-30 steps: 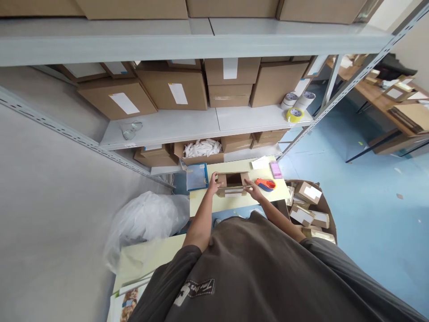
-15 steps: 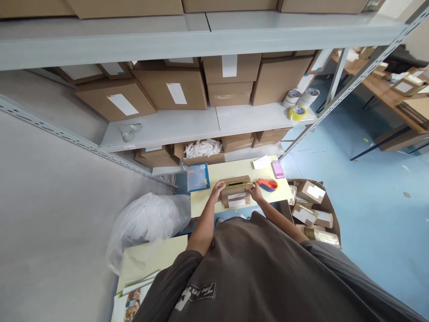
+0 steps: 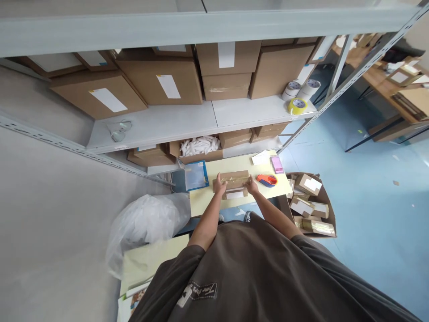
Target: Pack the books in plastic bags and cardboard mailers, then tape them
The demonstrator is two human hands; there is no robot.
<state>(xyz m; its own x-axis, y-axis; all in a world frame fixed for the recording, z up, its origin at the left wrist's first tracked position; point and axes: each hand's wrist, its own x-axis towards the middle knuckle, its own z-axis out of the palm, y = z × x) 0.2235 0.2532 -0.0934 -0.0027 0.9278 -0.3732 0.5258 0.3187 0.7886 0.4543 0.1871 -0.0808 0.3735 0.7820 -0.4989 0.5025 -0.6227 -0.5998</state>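
A small cardboard box [image 3: 236, 178] lies on the pale yellow table [image 3: 201, 203], with shiny clear tape running along its top. My left hand [image 3: 219, 185] grips the box's left end, thumb on the taped top. At the opposite end my right hand [image 3: 250, 184] holds the box in the same way. A white label [image 3: 234, 195] shows on the side facing me. Just right of my right hand rests an orange and blue tape dispenser [image 3: 267, 180]. The fingers under and behind the box ends are partly hidden.
Left of the box lies a blue-edged folder [image 3: 196, 175]. White paper [image 3: 260, 158] and a pink stack [image 3: 276, 164] sit at the table's back right. A large carton of parcels [image 3: 330, 214] stands to the right. Metal shelving [image 3: 167, 118] rises behind; a plastic bag [image 3: 150, 223] bulges at left.
The dark gap between the box's top flaps has closed, and tape now lies over the seam. My hands have moved from the tape's ends onto the box's ends. The view has shifted slightly.
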